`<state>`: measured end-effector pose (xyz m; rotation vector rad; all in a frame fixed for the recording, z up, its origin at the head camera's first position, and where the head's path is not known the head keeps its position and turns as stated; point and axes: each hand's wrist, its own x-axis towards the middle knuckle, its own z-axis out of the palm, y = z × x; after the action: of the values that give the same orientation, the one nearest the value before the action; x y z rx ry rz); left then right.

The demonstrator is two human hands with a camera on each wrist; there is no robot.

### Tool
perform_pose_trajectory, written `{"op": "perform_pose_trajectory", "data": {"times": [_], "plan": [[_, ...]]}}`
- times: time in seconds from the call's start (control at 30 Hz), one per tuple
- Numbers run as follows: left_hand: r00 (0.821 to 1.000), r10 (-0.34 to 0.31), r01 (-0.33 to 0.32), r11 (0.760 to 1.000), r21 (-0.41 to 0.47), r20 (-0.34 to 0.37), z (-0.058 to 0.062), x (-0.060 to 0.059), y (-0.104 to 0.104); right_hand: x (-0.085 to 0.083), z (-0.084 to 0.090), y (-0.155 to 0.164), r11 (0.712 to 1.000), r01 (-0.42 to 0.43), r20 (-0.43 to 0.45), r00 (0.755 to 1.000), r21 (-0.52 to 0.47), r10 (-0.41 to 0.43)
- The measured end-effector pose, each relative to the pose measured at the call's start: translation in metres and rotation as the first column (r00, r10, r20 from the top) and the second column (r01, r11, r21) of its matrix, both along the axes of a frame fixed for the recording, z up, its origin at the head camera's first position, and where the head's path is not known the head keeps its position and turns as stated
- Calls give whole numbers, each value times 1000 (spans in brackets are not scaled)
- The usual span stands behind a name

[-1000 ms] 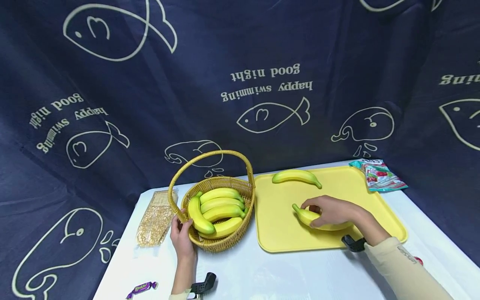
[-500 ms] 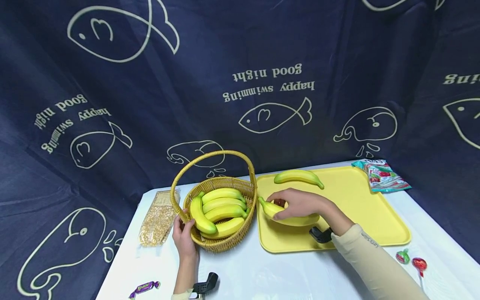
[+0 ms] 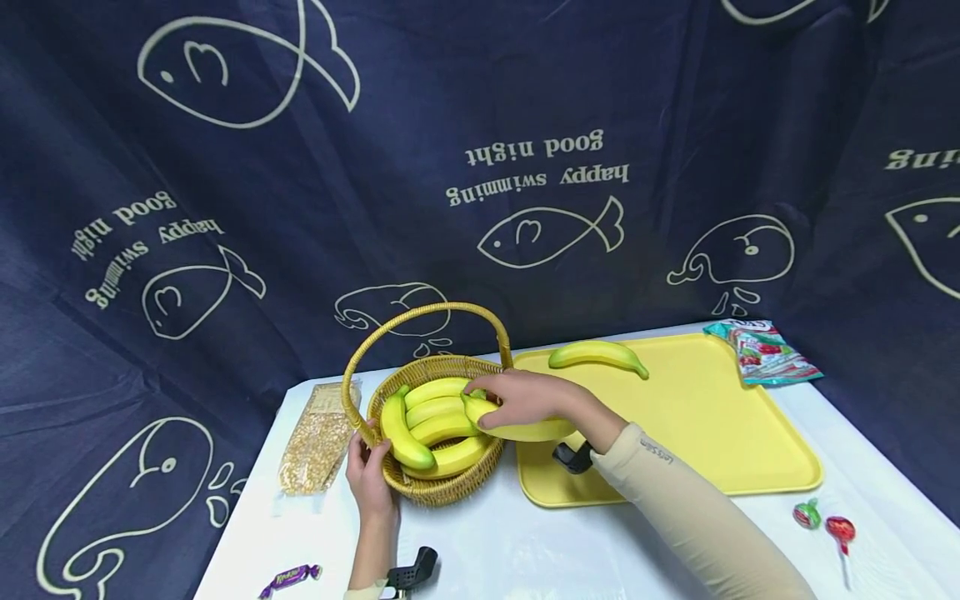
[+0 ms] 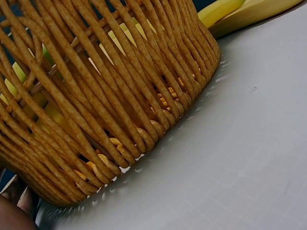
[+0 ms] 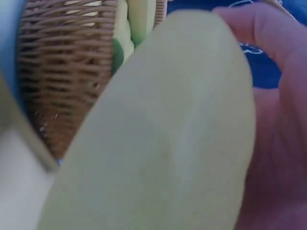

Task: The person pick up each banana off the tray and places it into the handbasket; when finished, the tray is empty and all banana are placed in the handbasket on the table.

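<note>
Our right hand (image 3: 525, 398) grips a banana (image 3: 525, 430) over the basket (image 3: 442, 487) rim at 3 o'clock, while our left hand (image 3: 367, 475) holds the rim at 8 o'clock; we'd best lower it flat alongside the others. We count four bananas in the basket, one held, one on the tray (image 3: 720, 417) at 12 o'clock.

Wrist views close on basket (image 4: 110, 105)

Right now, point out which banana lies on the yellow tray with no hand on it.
It is the banana at the far edge of the yellow tray, lying alone. The right hand holds another over the basket rim; the rest sit inside.
</note>
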<state>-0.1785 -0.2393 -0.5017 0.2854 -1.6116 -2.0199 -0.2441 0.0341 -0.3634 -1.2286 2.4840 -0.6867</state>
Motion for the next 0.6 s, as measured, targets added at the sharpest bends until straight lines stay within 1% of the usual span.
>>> {"op": "perform_pose_trajectory", "data": {"times": [0.1,0.27,0.4,0.5,0.6], "plan": [[1000,-14,14,1000,-3,0,5,3,2,-6,3,-14,999,35,-5,999,3,-35],[1000,-12,12,1000,-19,-12,18,11,7,-16,3,-40,996,82,-56,995,37,-79],[1000,-14,14,1000,-15,-17,21,13,9,-25,-1,-58,988,143,-71,988,54,-139],[1000,-11,11,1000,-17,-12,22,13,9,-33,-5,-70,971,227,-77,972,77,-221],[1000,0,0,1000,-20,-15,22,12,10,-41,-9,-79,940,328,-41,945,89,-326]]}}
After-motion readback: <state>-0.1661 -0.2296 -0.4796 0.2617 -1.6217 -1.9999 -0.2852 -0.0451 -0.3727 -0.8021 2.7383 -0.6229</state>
